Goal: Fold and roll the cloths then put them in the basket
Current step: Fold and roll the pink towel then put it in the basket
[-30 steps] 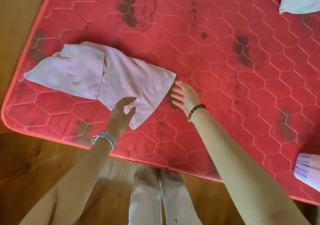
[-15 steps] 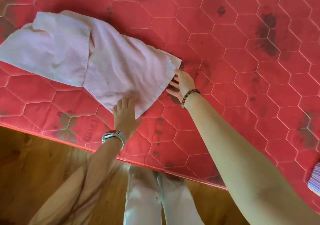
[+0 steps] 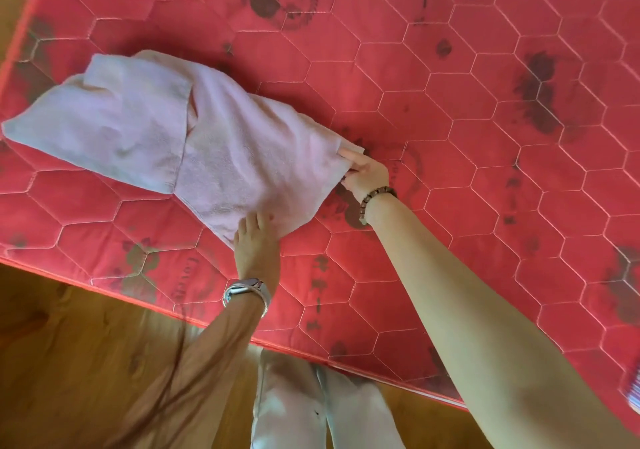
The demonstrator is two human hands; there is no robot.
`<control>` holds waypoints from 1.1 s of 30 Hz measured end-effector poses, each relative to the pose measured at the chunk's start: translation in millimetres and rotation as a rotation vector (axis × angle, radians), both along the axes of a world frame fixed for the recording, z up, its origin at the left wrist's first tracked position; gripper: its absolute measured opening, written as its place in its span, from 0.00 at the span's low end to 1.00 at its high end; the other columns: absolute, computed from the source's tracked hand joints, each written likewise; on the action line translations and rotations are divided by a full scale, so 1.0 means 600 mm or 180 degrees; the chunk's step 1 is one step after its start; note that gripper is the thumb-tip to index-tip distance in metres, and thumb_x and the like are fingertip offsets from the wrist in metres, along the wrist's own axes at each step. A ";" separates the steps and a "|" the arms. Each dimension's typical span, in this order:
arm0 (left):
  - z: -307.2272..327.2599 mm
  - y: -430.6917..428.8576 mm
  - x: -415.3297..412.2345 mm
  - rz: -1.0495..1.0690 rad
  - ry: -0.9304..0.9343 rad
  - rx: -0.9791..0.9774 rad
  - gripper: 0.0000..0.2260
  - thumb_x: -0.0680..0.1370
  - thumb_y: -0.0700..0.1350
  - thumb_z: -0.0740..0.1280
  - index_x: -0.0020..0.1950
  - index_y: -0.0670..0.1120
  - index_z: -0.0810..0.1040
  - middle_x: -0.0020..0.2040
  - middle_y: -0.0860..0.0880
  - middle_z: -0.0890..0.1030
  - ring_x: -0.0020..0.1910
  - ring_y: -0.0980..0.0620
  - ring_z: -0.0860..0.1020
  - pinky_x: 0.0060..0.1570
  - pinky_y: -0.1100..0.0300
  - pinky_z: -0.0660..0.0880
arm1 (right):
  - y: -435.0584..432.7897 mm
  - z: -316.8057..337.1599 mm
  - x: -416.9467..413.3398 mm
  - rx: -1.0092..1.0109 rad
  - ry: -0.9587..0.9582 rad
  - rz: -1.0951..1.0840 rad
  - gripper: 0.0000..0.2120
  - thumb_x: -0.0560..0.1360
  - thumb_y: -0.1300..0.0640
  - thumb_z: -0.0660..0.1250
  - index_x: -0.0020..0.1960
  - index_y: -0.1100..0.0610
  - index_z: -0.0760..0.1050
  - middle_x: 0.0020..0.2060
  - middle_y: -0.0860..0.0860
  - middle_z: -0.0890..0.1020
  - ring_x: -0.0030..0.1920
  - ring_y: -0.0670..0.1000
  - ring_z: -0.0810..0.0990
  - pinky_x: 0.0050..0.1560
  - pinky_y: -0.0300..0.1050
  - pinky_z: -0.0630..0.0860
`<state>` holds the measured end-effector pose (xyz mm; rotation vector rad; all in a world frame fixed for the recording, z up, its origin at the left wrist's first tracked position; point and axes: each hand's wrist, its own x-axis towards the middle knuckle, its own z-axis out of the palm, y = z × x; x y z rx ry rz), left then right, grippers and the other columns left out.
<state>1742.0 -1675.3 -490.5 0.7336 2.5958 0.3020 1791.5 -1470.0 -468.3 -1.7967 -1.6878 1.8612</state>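
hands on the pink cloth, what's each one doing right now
Left hand: open, pressing the near corner of the pale pink terry cloth.
Right hand: closed, pinching that cloth's right corner.

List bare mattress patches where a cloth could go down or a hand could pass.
Widest: mattress right of the right hand and its forearm. Also the band beyond the pink cloth, and the strip between the cloth and the near edge, left of the left hand. Crowded: the wedge between both hands at the cloth's near corner.
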 end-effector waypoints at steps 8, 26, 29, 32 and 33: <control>0.107 0.021 -0.041 0.0821 -0.0067 0.0877 0.07 0.81 0.43 0.63 0.55 0.41 0.77 0.51 0.44 0.80 0.46 0.40 0.78 0.39 0.55 0.64 | 0.000 0.096 -0.002 0.0445 0.0067 -0.0825 0.11 0.73 0.65 0.70 0.54 0.58 0.84 0.45 0.49 0.84 0.45 0.46 0.80 0.49 0.38 0.78; 0.507 0.196 -0.191 0.1591 -0.0585 0.2986 0.08 0.81 0.42 0.65 0.53 0.40 0.82 0.41 0.48 0.79 0.41 0.52 0.73 0.40 0.65 0.68 | 0.097 0.500 -0.003 0.1372 0.0829 -0.1655 0.09 0.76 0.65 0.64 0.53 0.62 0.80 0.42 0.49 0.78 0.39 0.45 0.74 0.31 0.22 0.67; 0.585 0.250 -0.211 0.1358 -0.0580 0.3300 0.10 0.82 0.42 0.63 0.52 0.37 0.81 0.39 0.50 0.76 0.42 0.52 0.72 0.42 0.59 0.70 | 0.137 0.580 -0.006 0.1545 0.1034 -0.1830 0.09 0.76 0.64 0.64 0.53 0.61 0.81 0.41 0.49 0.79 0.41 0.47 0.76 0.32 0.25 0.68; 0.660 0.301 -0.226 0.1180 -0.0526 0.3490 0.09 0.82 0.41 0.62 0.52 0.40 0.80 0.43 0.47 0.78 0.44 0.51 0.73 0.43 0.61 0.70 | 0.180 0.649 -0.010 0.1717 0.1185 -0.1944 0.10 0.78 0.61 0.66 0.57 0.63 0.80 0.46 0.53 0.81 0.46 0.50 0.77 0.34 0.32 0.71; 0.683 0.317 -0.231 0.1156 -0.0528 0.3561 0.09 0.82 0.41 0.61 0.53 0.40 0.80 0.44 0.47 0.79 0.45 0.51 0.74 0.45 0.61 0.71 | 0.193 0.671 -0.013 0.1754 0.1250 -0.1977 0.11 0.78 0.60 0.66 0.57 0.64 0.80 0.47 0.54 0.81 0.46 0.50 0.77 0.33 0.32 0.71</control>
